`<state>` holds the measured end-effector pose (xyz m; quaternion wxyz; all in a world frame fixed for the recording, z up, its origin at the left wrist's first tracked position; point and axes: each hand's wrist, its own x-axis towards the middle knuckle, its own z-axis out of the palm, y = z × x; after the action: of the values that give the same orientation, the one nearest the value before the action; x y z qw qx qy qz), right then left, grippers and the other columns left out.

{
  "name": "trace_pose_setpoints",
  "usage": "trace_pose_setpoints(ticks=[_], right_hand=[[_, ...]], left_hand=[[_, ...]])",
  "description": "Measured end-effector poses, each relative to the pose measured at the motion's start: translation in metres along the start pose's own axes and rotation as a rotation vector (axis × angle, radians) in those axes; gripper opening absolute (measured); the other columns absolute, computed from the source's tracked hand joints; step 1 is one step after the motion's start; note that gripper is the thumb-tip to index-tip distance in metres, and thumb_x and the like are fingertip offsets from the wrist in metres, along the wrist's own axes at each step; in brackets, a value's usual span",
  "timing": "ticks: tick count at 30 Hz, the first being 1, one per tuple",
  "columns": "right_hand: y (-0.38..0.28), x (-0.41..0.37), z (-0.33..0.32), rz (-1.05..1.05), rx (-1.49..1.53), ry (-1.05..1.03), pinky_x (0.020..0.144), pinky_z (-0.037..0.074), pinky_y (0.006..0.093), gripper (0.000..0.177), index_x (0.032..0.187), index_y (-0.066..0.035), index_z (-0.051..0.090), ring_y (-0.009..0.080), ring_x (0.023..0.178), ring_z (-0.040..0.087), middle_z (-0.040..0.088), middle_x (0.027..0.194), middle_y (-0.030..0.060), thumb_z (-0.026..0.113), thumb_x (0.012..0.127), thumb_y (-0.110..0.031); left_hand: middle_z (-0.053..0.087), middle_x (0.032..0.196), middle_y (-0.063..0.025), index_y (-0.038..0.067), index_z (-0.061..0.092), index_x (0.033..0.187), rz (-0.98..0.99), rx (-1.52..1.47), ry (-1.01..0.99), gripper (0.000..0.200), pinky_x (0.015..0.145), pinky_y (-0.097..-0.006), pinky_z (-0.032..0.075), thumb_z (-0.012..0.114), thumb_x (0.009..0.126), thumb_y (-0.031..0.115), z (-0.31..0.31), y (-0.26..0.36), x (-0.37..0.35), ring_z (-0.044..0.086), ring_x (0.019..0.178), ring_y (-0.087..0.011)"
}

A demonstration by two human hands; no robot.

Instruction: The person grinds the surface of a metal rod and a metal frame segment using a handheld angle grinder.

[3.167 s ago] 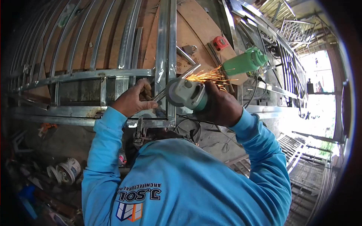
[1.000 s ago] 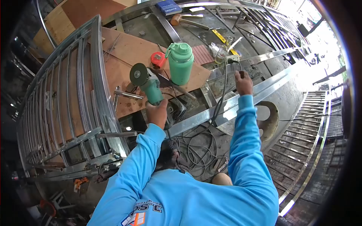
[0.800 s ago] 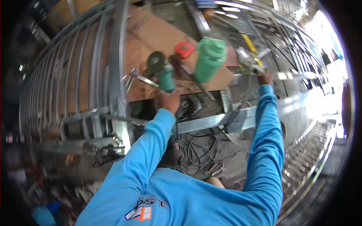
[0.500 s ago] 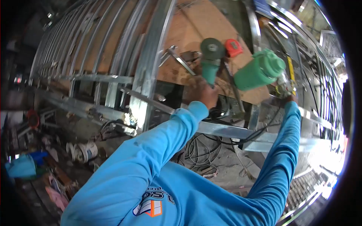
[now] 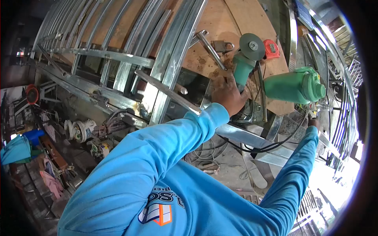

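Observation:
My left hand (image 5: 231, 94) is closed around the body of a green angle grinder (image 5: 243, 70), whose grey disc (image 5: 252, 46) faces up beyond the fingers. A wooden board (image 5: 236, 23) lies under it. Close by on the board are a red tape measure (image 5: 271, 49), a shiny metal rod with a ringed end (image 5: 211, 51) and a padlock-shaped metal piece (image 5: 223, 46). My right hand (image 5: 314, 122) is beyond a green jug (image 5: 293, 85) lying on its side, near a cluster of small fittings (image 5: 315, 108). Its fingers are too small and hidden to make out.
Metal bars form a frame (image 5: 169, 67) along the left, with one loose bar (image 5: 169, 92) jutting toward my left sleeve. A black cable (image 5: 260, 149) hangs over the front rail (image 5: 244, 135). White buckets (image 5: 82, 130) stand on the cluttered floor at left.
My view has turned, so the board, grinder and jug appear farther right. My left hand stays on the grinder. The right hand appears lower and farther right.

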<state>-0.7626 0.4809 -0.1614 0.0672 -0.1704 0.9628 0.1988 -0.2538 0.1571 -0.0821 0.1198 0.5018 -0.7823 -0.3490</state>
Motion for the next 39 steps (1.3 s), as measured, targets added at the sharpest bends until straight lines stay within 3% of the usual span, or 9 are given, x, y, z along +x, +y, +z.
trace_pose_setpoints(ticks=[6,9,13,16,18,20,23,28,39], right_hand=[[0.031,-0.087,-0.009,0.218,0.496,0.431,0.116,0.036,0.0443,0.083,0.148,0.003,0.044,0.0393,0.141,0.044,0.047,0.151,0.0261,0.065,0.092,-0.054],[-0.020,-0.205,-0.044,0.164,0.908,0.410,0.102,0.048,0.0376,0.069,0.140,0.006,0.052,0.0309,0.122,0.060,0.059,0.137,0.0231,0.065,0.096,-0.045],[-0.077,-0.309,-0.009,0.031,1.197,0.303,0.078,0.054,0.0304,0.040,0.126,0.002,0.063,0.0183,0.096,0.065,0.069,0.114,0.0109,0.061,0.104,-0.031],[-0.181,-0.411,-0.082,-0.008,1.427,-0.009,0.082,0.049,0.0267,0.033,0.127,0.004,0.062,0.0133,0.092,0.060,0.068,0.108,0.0080,0.062,0.103,-0.019],[-0.223,-0.444,-0.098,-0.191,1.593,-0.087,0.087,0.050,0.0279,0.027,0.124,0.005,0.063,0.0132,0.098,0.062,0.069,0.109,0.0081,0.061,0.099,-0.005],[-0.247,-0.457,-0.148,-0.521,1.105,0.071,0.082,0.053,0.0305,0.025,0.117,0.002,0.066,0.0222,0.094,0.069,0.071,0.104,0.0158,0.065,0.094,-0.007],[-0.269,-0.474,-0.185,-0.598,1.207,0.223,0.070,0.054,0.0339,0.021,0.112,-0.001,0.067,0.0274,0.081,0.072,0.069,0.097,0.0182,0.067,0.093,-0.011],[-0.269,-0.519,-0.196,-0.356,1.253,0.240,0.067,0.054,0.0320,0.025,0.114,0.001,0.066,0.0211,0.074,0.072,0.072,0.095,0.0142,0.070,0.094,-0.014],[-0.311,-0.561,-0.184,-0.326,1.218,0.203,0.072,0.057,0.0403,0.029,0.108,0.002,0.068,0.0356,0.081,0.072,0.073,0.092,0.0215,0.072,0.091,-0.020]], left_hand=[[0.035,0.139,-0.0446,-0.010,0.016,0.154,0.314,-0.008,0.031,0.098,0.110,-0.0610,0.032,0.071,0.087,0.036,-0.023,0.000,-0.068,0.041,0.130,-0.0577],[0.045,0.139,-0.0387,-0.011,0.027,0.151,0.444,-0.132,-0.741,0.089,0.109,-0.0546,0.040,0.069,0.089,0.036,-0.091,0.002,-0.121,0.046,0.131,-0.0517],[0.058,0.135,-0.0231,-0.007,0.041,0.147,0.549,-0.561,-1.222,0.065,0.102,-0.0443,0.051,0.065,0.097,0.026,-0.254,0.009,-0.126,0.062,0.116,-0.0371],[0.072,0.112,-0.0164,-0.004,0.063,0.129,0.775,-0.715,-1.036,0.044,0.098,-0.0473,0.054,0.070,0.095,0.023,-0.377,-0.010,-0.094,0.068,0.112,-0.0334],[0.071,0.098,-0.0145,-0.001,0.071,0.105,0.530,-0.691,-0.508,0.017,0.087,-0.0405,0.056,0.062,0.097,0.011,-0.413,-0.047,-0.083,0.070,0.096,-0.0288],[0.071,0.098,-0.0096,0.002,0.070,0.106,0.314,-0.271,-0.155,0.016,0.085,-0.0337,0.054,0.057,0.098,0.008,-0.417,-0.066,-0.045,0.069,0.096,-0.0210],[0.067,0.108,-0.0116,0.009,0.067,0.120,0.796,0.319,-0.172,0.032,0.088,-0.0413,0.054,0.066,0.089,0.009,-0.349,-0.143,0.016,0.066,0.099,-0.0297],[0.061,0.112,-0.0084,0.009,0.064,0.109,0.875,0.570,-0.103,0.030,0.088,-0.0462,0.050,0.075,0.081,0.013,-0.283,-0.160,0.031,0.059,0.103,-0.0331],[0.065,0.102,-0.0132,0.007,0.063,0.108,1.135,0.271,-0.132,0.026,0.084,-0.0475,0.053,0.073,0.084,0.009,-0.319,-0.199,0.045,0.063,0.097,-0.0373]])
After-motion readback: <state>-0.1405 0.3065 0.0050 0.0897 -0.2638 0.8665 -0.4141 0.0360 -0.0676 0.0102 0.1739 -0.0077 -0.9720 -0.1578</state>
